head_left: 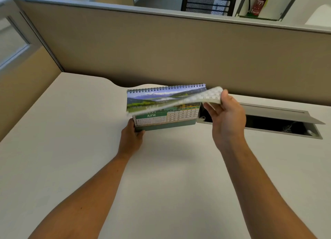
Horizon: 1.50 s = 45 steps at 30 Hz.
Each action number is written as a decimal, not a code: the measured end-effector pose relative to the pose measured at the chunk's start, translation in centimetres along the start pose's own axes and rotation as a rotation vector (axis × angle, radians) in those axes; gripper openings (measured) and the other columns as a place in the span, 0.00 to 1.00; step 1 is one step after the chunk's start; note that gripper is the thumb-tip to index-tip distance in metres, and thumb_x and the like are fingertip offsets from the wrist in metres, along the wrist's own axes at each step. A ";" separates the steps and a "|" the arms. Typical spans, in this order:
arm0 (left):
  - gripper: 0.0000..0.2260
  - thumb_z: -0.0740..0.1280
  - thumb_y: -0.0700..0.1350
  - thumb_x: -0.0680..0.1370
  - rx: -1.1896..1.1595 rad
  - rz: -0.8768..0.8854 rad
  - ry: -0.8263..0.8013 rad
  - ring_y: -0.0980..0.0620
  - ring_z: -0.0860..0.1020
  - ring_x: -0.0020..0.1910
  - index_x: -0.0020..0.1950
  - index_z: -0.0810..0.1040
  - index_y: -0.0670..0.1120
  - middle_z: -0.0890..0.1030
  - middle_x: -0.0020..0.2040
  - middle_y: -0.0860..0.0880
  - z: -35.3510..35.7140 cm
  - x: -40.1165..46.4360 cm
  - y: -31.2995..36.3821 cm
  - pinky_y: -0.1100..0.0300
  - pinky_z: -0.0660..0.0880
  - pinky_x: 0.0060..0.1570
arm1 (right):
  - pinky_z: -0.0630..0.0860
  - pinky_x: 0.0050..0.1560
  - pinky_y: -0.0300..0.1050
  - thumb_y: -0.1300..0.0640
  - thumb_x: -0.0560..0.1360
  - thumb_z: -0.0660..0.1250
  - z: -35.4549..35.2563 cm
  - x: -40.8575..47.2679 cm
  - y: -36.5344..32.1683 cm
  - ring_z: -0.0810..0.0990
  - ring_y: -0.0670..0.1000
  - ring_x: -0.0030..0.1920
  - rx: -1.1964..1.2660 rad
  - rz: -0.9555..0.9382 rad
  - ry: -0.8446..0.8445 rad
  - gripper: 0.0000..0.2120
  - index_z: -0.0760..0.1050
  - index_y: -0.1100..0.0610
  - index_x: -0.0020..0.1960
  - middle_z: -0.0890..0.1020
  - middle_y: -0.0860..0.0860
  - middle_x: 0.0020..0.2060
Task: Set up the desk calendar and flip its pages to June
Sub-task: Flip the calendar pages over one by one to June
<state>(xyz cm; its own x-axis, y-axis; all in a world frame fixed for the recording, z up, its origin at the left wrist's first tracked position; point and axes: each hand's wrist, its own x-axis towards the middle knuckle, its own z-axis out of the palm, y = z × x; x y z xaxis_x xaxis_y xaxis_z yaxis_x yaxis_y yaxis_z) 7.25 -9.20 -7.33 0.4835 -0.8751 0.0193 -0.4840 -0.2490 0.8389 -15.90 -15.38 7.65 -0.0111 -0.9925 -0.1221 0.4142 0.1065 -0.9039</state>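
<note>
Both grips hold: left hand [131, 139] steadies calendar [161, 110], right hand [226, 117] lifts pages [206, 97].

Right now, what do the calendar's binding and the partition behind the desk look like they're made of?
The spiral binding of the green June desk calendar looks like thin dark wire, seen as separate loops. The beige partition panel looks fabric-covered and matte, with no glare, framed by a grey, probably metal, rail.

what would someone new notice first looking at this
Likely the desk calendar standing mid-desk near the partition, its page showing JUNE under a green landscape photo. The right hand holds a blurred bunch of lifted pages at its right side, while the left hand grips its lower left corner. To the right, an open cable hatch gapes dark in the pale desk.
</note>
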 end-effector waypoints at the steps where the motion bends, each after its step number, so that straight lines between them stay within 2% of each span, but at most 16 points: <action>1: 0.17 0.67 0.35 0.74 -0.004 0.018 0.004 0.43 0.78 0.57 0.61 0.70 0.40 0.79 0.60 0.40 -0.1 0.1 0.0 0.60 0.75 0.52 | 0.77 0.56 0.49 0.54 0.82 0.60 0.5 0.2 -0.7 0.82 0.48 0.43 0.041 -0.004 -0.029 0.14 0.79 0.55 0.40 0.84 0.48 0.37; 4: 0.19 0.68 0.36 0.74 0.005 0.026 -0.007 0.43 0.78 0.58 0.62 0.68 0.42 0.78 0.62 0.41 -0.1 0.3 -0.3 0.53 0.77 0.56 | 0.76 0.60 0.48 0.46 0.83 0.54 1.8 1.1 -2.1 0.82 0.49 0.57 0.076 -0.048 -0.125 0.20 0.80 0.57 0.53 0.84 0.51 0.50; 6: 0.20 0.69 0.37 0.74 -0.019 0.000 -0.018 0.44 0.76 0.61 0.64 0.68 0.43 0.77 0.63 0.42 -0.1 0.1 -0.4 0.49 0.76 0.59 | 0.73 0.66 0.45 0.42 0.83 0.49 2.5 1.5 -2.4 0.77 0.47 0.64 -0.091 -0.093 -0.192 0.24 0.78 0.55 0.61 0.82 0.47 0.58; 9: 0.19 0.69 0.38 0.74 -0.046 -0.022 -0.010 0.45 0.76 0.61 0.63 0.69 0.43 0.77 0.63 0.43 0.0 0.1 -0.5 0.47 0.76 0.60 | 0.72 0.62 0.34 0.42 0.82 0.52 3.1 2.3 -1.9 0.75 0.43 0.65 -0.404 -0.167 -0.282 0.20 0.77 0.50 0.62 0.80 0.47 0.64; 11: 0.19 0.69 0.37 0.74 -0.055 -0.019 -0.011 0.45 0.76 0.60 0.63 0.69 0.43 0.78 0.62 0.43 0.0 0.1 -0.5 0.49 0.76 0.59 | 0.70 0.67 0.41 0.40 0.81 0.55 2.9 3.2 -0.4 0.69 0.48 0.72 -0.539 -0.197 -0.315 0.20 0.77 0.48 0.64 0.78 0.48 0.67; 13: 0.19 0.69 0.37 0.74 -0.054 -0.013 -0.011 0.45 0.77 0.60 0.63 0.69 0.43 0.78 0.62 0.43 0.0 0.1 -0.5 0.50 0.76 0.59 | 0.67 0.69 0.47 0.38 0.79 0.57 2.2 3.9 1.3 0.63 0.48 0.76 -0.623 -0.186 -0.277 0.21 0.74 0.44 0.67 0.73 0.48 0.71; 14: 0.19 0.69 0.37 0.74 -0.055 -0.010 -0.009 0.45 0.77 0.60 0.63 0.69 0.43 0.78 0.62 0.43 0.0 0.1 -0.6 0.50 0.76 0.59 | 0.69 0.68 0.49 0.35 0.77 0.58 1.8 4.2 2.0 0.64 0.49 0.76 -0.634 -0.152 -0.236 0.23 0.72 0.43 0.69 0.72 0.48 0.72; 16: 0.19 0.69 0.37 0.74 -0.058 -0.009 -0.008 0.44 0.76 0.61 0.63 0.69 0.43 0.78 0.62 0.42 0.1 0.2 -0.7 0.49 0.76 0.60 | 0.78 0.62 0.57 0.33 0.74 0.61 0.9 4.3 3.1 0.75 0.52 0.68 -0.584 -0.077 -0.198 0.28 0.69 0.43 0.70 0.76 0.48 0.69; 18: 0.19 0.69 0.37 0.74 -0.050 -0.012 -0.008 0.44 0.76 0.61 0.63 0.69 0.43 0.77 0.62 0.42 0.1 0.2 -0.8 0.48 0.75 0.60 | 0.80 0.59 0.59 0.40 0.76 0.63 -0.2 4.4 4.1 0.81 0.51 0.62 -0.547 -0.047 -0.220 0.23 0.69 0.45 0.69 0.80 0.48 0.63; 20: 0.19 0.69 0.38 0.74 -0.044 -0.012 -0.006 0.44 0.76 0.62 0.64 0.69 0.43 0.77 0.63 0.42 0.2 0.3 -0.9 0.48 0.75 0.60 | 0.78 0.62 0.59 0.47 0.77 0.65 -0.8 4.2 4.9 0.80 0.51 0.62 -0.552 -0.043 -0.243 0.20 0.71 0.47 0.68 0.81 0.48 0.62; 23: 0.19 0.69 0.38 0.74 -0.035 -0.017 -0.001 0.44 0.76 0.62 0.64 0.69 0.42 0.77 0.63 0.42 0.2 0.3 -0.9 0.49 0.75 0.60 | 0.76 0.65 0.54 0.53 0.78 0.67 -1.6 4.2 6.0 0.78 0.47 0.64 -0.613 -0.044 -0.245 0.22 0.69 0.49 0.71 0.80 0.47 0.64; 32: 0.20 0.70 0.37 0.73 -0.075 -0.017 0.019 0.45 0.76 0.60 0.63 0.69 0.43 0.77 0.62 0.43 0.2 0.2 -0.9 0.50 0.77 0.59 | 0.76 0.64 0.48 0.61 0.79 0.65 -1.7 4.1 5.9 0.77 0.47 0.64 -0.618 0.005 -0.212 0.22 0.68 0.48 0.71 0.79 0.47 0.64; 38: 0.25 0.73 0.36 0.70 -0.126 0.011 0.126 0.48 0.77 0.54 0.63 0.68 0.43 0.78 0.60 0.42 0.0 -0.3 -0.7 0.59 0.76 0.53 | 0.77 0.64 0.48 0.67 0.79 0.63 -1.4 3.8 5.8 0.78 0.40 0.56 -0.641 0.055 -0.184 0.26 0.67 0.49 0.72 0.78 0.46 0.62; 39: 0.26 0.74 0.35 0.69 -0.132 0.020 0.149 0.48 0.77 0.54 0.64 0.68 0.43 0.77 0.60 0.42 -0.1 -0.4 -0.8 0.58 0.76 0.54 | 0.75 0.65 0.47 0.68 0.79 0.63 -1.4 3.7 5.6 0.78 0.41 0.57 -0.646 0.063 -0.173 0.27 0.66 0.50 0.74 0.77 0.46 0.63; 42: 0.30 0.75 0.35 0.68 -0.146 0.035 0.189 0.46 0.75 0.58 0.66 0.66 0.42 0.74 0.63 0.41 -0.1 -0.8 -0.8 0.54 0.76 0.57 | 0.69 0.64 0.43 0.67 0.79 0.62 -1.8 3.0 5.0 0.69 0.45 0.66 -0.675 0.075 -0.144 0.31 0.58 0.52 0.78 0.71 0.47 0.69; 45: 0.33 0.75 0.35 0.68 -0.129 0.022 0.222 0.45 0.73 0.62 0.69 0.64 0.41 0.69 0.67 0.40 0.1 -1.6 -1.2 0.56 0.73 0.57 | 0.65 0.70 0.48 0.63 0.80 0.63 -3.3 2.1 5.3 0.63 0.52 0.76 -0.779 0.052 -0.108 0.31 0.55 0.53 0.79 0.65 0.50 0.76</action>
<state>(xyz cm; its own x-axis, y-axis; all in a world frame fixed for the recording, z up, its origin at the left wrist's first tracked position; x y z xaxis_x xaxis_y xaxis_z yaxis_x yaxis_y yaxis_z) 7.02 -7.58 -8.36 0.6293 -0.7635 0.1452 -0.4061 -0.1637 0.8990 -16.75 -16.65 1.24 0.0954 -0.9813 -0.1673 -0.3461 0.1249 -0.9299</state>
